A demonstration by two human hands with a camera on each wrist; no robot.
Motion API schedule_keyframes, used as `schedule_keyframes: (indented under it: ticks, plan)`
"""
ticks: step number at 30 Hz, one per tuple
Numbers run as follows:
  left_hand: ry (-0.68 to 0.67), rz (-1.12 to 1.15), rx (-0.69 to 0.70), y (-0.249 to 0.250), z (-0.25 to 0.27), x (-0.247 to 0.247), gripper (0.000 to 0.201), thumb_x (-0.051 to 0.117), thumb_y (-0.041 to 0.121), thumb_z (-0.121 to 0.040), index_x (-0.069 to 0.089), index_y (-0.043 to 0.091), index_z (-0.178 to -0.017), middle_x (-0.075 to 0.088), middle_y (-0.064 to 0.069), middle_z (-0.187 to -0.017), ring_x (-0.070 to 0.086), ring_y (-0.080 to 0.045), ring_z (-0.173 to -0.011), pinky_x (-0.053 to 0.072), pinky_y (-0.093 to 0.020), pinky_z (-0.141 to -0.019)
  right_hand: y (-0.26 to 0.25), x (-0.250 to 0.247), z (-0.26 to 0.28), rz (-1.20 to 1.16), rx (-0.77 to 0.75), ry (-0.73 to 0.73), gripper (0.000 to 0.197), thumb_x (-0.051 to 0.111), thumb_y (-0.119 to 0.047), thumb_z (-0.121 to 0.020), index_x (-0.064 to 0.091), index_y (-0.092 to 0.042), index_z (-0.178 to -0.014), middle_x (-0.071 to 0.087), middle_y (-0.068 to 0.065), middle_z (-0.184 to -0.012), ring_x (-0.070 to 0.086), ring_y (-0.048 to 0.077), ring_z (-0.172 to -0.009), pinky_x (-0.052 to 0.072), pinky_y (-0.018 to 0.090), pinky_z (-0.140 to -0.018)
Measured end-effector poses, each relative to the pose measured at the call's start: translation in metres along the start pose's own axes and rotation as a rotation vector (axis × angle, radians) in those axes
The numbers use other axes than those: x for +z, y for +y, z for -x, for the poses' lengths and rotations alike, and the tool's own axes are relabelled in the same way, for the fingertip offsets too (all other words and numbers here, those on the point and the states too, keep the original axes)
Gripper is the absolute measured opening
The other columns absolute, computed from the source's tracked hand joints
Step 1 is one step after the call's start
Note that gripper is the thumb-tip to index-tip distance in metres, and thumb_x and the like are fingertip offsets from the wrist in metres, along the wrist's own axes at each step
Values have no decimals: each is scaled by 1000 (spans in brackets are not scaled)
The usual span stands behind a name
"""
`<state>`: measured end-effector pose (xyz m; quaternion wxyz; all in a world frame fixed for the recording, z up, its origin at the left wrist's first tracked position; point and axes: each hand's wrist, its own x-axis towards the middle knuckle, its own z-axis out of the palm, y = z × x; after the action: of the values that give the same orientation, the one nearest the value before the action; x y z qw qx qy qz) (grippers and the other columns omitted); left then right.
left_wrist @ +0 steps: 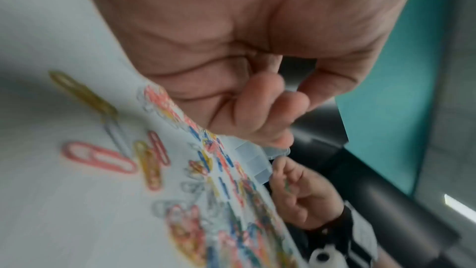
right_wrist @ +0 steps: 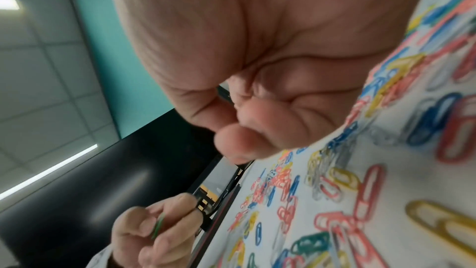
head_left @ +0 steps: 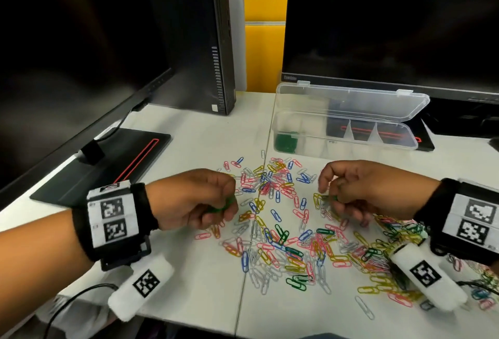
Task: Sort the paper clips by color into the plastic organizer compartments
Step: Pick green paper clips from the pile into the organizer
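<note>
Currently my left hand (head_left: 189, 201) pinches green clips (head_left: 222, 207); my right hand (head_left: 359, 190) pinches another; loose paper clips (head_left: 283, 230) cover mid-worktop, organizer (head_left: 345, 133) at the far edge; light, springy, slippery; I judge pinching each flat across its loops best.

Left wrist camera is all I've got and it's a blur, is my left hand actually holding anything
Observer: Yes. The head view shows the left hand gripping held green clips in its fingers.
Operator: Anything in the organizer yet?
Observer: Sorted green clips sit in the leftmost compartment of the organizer.
Operator: Is the lid open?
Observer: Yes, the lid is tilted up and back along the far side.
</note>
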<state>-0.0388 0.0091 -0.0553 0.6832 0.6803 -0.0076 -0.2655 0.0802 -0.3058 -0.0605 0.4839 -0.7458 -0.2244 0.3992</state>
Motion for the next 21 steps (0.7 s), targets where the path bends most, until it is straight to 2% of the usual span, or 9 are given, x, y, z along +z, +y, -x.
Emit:
schedule_keyframes:
  ticks: [2, 4, 6, 8, 10, 12, 14, 17, 21]
  plan:
    - [6, 220, -22, 3, -7, 0, 21, 61, 1, -56, 51, 14, -69, 52, -17, -73, 41, -14, -41, 33, -15, -37, 0, -1, -1, -23, 34, -6, 33, 67, -20, -59, 63, -11, -91, 57, 21, -74, 44, 23, -50, 35, 26, -43]
    - [26, 158, -36, 5, -17, 3, 28, 63, 0, -55, 57, 12, -80, 49, -13, -69, 39, -14, -43, 29, -15, -38, -5, 4, 1, 259, 48, 18, 26, 68, -32, -63, 62, -14, -81, 60, 13, -75, 48, 22, -54, 42, 33, -49]
    - [32, -138, -45, 7, -27, 9, 24, 66, 5, -66, 63, 11, -89, 50, -5, -65, 39, -14, -48, 27, -21, -43, -9, 11, 4, 674, 16, 51, 16, 69, -35, -80, 65, -20, -80, 67, -7, -75, 54, 5, -59, 47, 28, -61]
    - [42, -585, -22, 11, -36, 20, 13, 71, 20, -77, 71, 20, -90, 58, -1, -66, 46, -15, -56, 38, -29, -54, -12, 19, 7, 897, -38, 41, 10, 68, -36, -89, 67, -27, -83, 62, -30, -71, 54, -7, -62, 39, 13, -58]
    - [29, -980, 13, 13, -43, 33, 10, 73, 32, -84, 74, 30, -94, 66, 4, -75, 53, -5, -63, 47, -28, -67, -11, 26, 7, 994, -37, 47, 7, 68, -37, -90, 68, -31, -87, 57, -32, -69, 52, -11, -63, 36, 12, -56]
    - [25, -1246, 46, 15, -47, 45, 13, 68, 40, -89, 72, 39, -100, 67, 16, -82, 56, 5, -70, 49, -20, -71, -9, 28, 5, 1031, -49, 68, 5, 66, -33, -90, 68, -31, -87, 57, -21, -71, 52, -3, -64, 36, 13, -59]
    - [30, -1389, 76, 15, -51, 55, 18, 65, 44, -90, 70, 43, -107, 65, 24, -90, 55, 6, -77, 46, -19, -73, -9, 28, 4, 1048, -58, 53, 7, 62, -28, -90, 66, -29, -85, 57, -18, -73, 51, 0, -65, 36, 15, -60]
    - [36, -1473, 129, 14, -57, 59, 19, 61, 39, -91, 70, 39, -108, 68, 19, -104, 59, -5, -91, 51, -27, -83, -11, 23, 5, 914, -49, 18, 12, 61, -22, -90, 66, -26, -80, 59, -29, -67, 52, -4, -61, 39, 13, -59]
    - [6, -1549, 120, 14, -58, 60, 16, 57, 30, -90, 67, 31, -102, 67, 13, -96, 59, -12, -87, 53, -30, -79, -15, 10, 10, 703, -48, 48, 14, 64, -20, -92, 70, -27, -82, 67, -24, -69, 59, -5, -62, 44, 13, -61]
